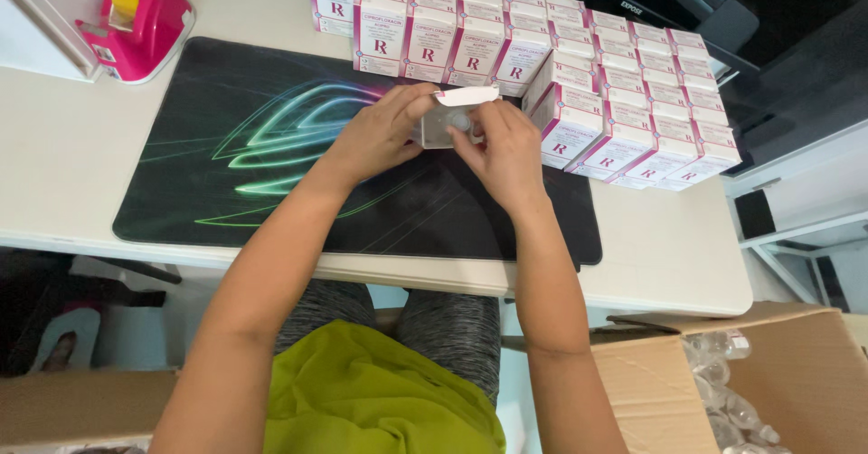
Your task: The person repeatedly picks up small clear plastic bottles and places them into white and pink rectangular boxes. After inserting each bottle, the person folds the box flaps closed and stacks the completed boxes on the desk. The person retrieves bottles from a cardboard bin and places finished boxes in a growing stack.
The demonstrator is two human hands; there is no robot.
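A small white carton (pixel 449 118) with its end flap open is held over the black desk mat (pixel 271 174). My left hand (pixel 380 133) grips the carton's left side. My right hand (pixel 503 151) is at its open end, fingers pressing a small clear bottle (pixel 461 122) with a white cap into the opening. The rest of the bottle is hidden inside the carton.
Several closed white-and-pink cartons (pixel 579 83) stand in rows at the back and right of the white desk (pixel 669 246). A pink tape dispenser (pixel 140 24) sits at the back left. An open cardboard box (pixel 705 382) with clear bottles lies at the lower right.
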